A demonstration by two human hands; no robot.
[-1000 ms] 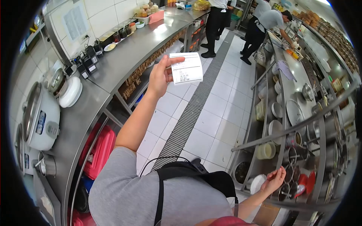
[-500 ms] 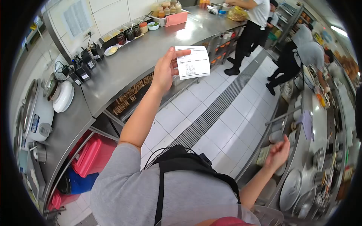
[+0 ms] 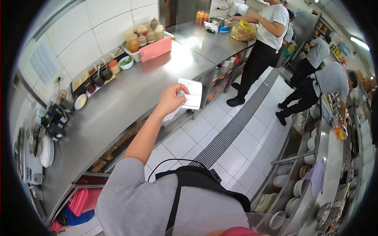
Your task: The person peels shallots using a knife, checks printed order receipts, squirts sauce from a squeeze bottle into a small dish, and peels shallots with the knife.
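My left hand [image 3: 172,99] is raised in front of me with its fingers closed on a small white printed receipt [image 3: 193,94]. The receipt stands out past my fingertips above the edge of the steel counter [image 3: 145,92]; its print is too small to read. My right hand is out of the picture.
On the counter are squeeze bottles in a basket [image 3: 143,37], a pink cloth [image 3: 156,49], a bowl of greens [image 3: 126,62] and black devices [image 3: 57,118]. A person in a white shirt [image 3: 273,19] stands ahead near a yellow bag [image 3: 243,30]. Other people work along the right, past the floor drain [image 3: 240,118].
My view has moved forward along the counter. My left hand has come lower with the receipt, its fingers now more curled. My right hand has dropped out of sight.
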